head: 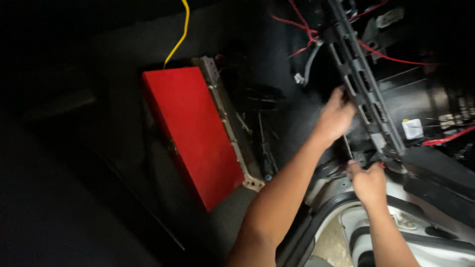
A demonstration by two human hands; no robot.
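Hands held a long black bar (363, 89) over the car's dark inside. My left hand (335, 117) wrapped its middle; my right hand (367, 180) pinched its low end. It looked stiff, light, maybe snappy.

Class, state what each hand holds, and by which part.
Both hold the black bar: left hand at its middle edge, right hand at its lower end.

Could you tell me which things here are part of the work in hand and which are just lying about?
In hand:
- black bracket, gripped by the left hand midway and the right hand at its lower end

Lying about:
- red toolbox lid
- tools in the open box
- yellow cable
- red wires
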